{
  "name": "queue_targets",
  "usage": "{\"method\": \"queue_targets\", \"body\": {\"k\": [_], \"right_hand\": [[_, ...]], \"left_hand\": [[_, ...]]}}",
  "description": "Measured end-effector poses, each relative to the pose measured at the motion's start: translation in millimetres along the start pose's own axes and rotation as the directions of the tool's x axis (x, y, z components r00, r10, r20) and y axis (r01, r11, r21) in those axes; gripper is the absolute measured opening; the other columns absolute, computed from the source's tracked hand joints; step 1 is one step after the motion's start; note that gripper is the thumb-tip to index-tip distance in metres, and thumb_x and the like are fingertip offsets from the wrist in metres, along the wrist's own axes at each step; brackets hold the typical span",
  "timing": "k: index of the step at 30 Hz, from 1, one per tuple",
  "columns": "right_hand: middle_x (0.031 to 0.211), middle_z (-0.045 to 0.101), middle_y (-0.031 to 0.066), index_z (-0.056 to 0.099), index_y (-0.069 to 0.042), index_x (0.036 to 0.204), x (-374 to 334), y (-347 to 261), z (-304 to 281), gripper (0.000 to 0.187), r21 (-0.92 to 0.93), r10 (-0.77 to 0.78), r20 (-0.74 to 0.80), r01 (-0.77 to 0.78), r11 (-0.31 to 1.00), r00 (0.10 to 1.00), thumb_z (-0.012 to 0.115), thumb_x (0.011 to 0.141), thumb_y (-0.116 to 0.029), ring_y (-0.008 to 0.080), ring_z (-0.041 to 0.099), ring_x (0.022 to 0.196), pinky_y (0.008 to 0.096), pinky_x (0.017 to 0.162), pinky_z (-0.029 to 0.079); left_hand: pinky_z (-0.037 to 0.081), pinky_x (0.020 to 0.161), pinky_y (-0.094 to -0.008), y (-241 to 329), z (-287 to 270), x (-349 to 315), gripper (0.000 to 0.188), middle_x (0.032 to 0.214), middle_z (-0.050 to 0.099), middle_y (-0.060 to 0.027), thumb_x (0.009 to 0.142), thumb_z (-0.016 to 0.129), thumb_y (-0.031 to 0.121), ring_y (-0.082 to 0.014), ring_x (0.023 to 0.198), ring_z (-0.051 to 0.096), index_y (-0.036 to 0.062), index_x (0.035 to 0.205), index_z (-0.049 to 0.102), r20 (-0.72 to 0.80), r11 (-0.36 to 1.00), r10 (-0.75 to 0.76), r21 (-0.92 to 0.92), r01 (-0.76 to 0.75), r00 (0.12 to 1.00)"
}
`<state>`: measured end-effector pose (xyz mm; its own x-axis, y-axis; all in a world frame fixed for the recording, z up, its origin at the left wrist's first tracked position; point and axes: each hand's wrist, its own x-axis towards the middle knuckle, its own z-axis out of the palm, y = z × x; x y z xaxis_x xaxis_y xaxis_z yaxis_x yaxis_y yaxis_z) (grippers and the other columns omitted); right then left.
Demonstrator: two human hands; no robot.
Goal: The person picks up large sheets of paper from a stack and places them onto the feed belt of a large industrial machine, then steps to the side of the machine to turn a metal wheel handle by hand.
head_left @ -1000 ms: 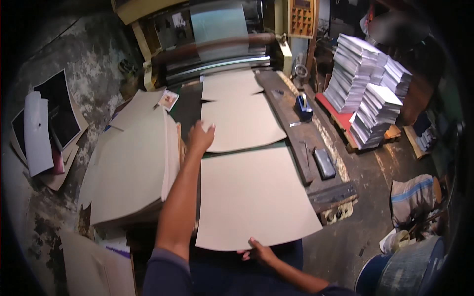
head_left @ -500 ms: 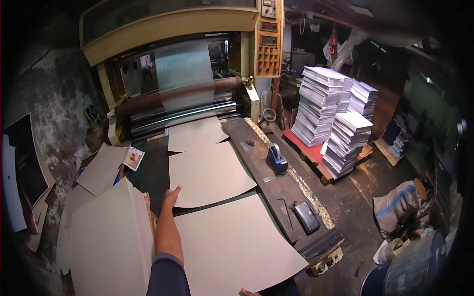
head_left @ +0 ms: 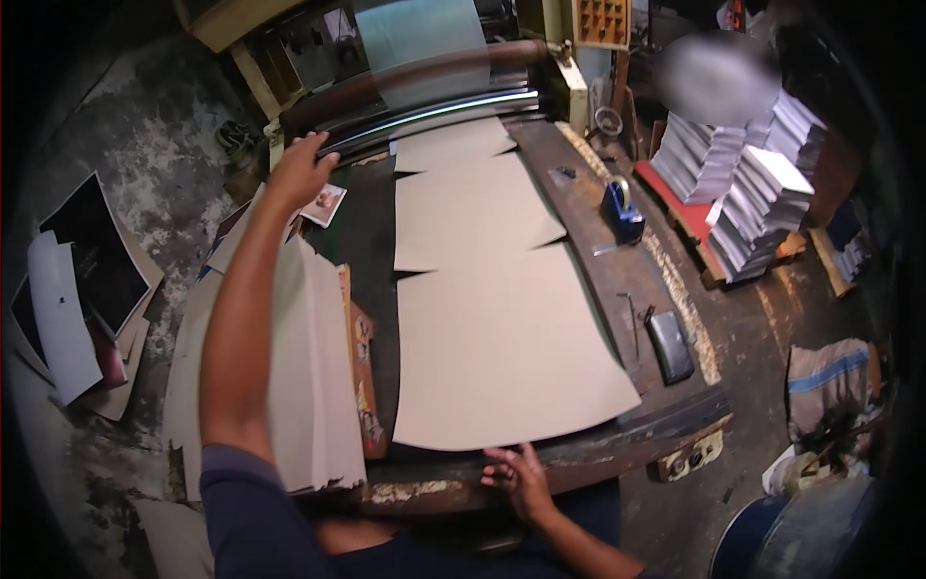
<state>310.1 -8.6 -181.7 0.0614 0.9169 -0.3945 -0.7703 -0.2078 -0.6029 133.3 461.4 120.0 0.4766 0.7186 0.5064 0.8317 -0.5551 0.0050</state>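
Nearest sheet [head_left: 511, 347]: just ahead of right hand [head_left: 518, 475], toward surface's [head_left: 600, 289] near edge.
Nearer fingers: right, open.
Left hand [head_left: 301, 176]: far-left corner, fingers open.

Left hand [head_left: 301, 172] far forward, right hand [head_left: 522, 480] low, half-curled

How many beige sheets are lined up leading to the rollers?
3 visible: the far sheet at the rollers, the middle sheet, and the near sheet by the right hand. Others may be hidden.

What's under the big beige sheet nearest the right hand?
Dark table peeks out beside the sheet and along its near edge. Whatever lies beneath its middle is covered, so I can't tell.
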Motion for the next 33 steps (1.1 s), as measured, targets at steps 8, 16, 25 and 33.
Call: {"method": "queue_targets", "body": {"k": [8,16,25,33], "right_hand": [[0.131,0.055,0.0093,0.040,-0.003,0.140,-70,-129,107,0.049,-0.154,0.122,0.556,-0.043,0.987,0.822,0.050,0.098,-0.026,0.0183,0.057,0.107,0.0346,0.094,0.047],[0.116,0.062,0.0199,0.056,0.006,0.109,-164,-175,218,0.037,-0.256,0.085,0.954,0.630,0.733,0.288,0.044,0.100,-0.028,0.0255,0.063,0.089,0.0397,0.079,0.054],[0.115,0.063,0.0153,0.056,0.000,0.124,-121,-156,161,0.039,-0.268,0.029,0.949,0.760,0.592,0.313,0.053,0.096,-0.027,0.0266,0.061,0.103,0.0351,0.091,0.047],[0.115,0.061,0.0130,0.048,0.001,0.132,-48,-101,64,0.049,-0.477,0.194,0.313,-0.022,0.878,0.930,0.052,0.097,-0.032,0.0147,0.059,0.096,0.0321,0.087,0.049]], "left_hand": [[0.017,0.115,-0.0430,33,-76,-256,0.053,0.152,0.029,-0.0190,0.099,0.045,0.027,-0.0374,0.143,0.020,0.0029,0.145,0.033,0.251,0.994,-0.042,-0.089,0.066,0.967],[0.007,0.117,-0.0431,94,-114,-419,0.066,0.154,0.026,-0.0146,0.099,0.035,0.051,-0.0313,0.145,0.018,0.0064,0.148,0.030,0.406,0.898,-0.131,-0.339,0.282,0.905],[0.032,0.106,-0.0338,84,-105,-440,0.053,0.114,0.065,-0.0099,0.100,0.045,0.044,-0.0184,0.113,0.054,-0.0041,0.115,0.062,0.204,0.490,-0.626,-0.649,0.583,0.753],[0.043,0.090,-0.0313,115,-124,-428,0.048,0.092,0.065,-0.0124,0.101,0.045,0.036,-0.0195,0.085,0.058,-0.0087,0.099,0.061,-0.242,0.596,-0.743,-0.664,0.452,0.624]]}}
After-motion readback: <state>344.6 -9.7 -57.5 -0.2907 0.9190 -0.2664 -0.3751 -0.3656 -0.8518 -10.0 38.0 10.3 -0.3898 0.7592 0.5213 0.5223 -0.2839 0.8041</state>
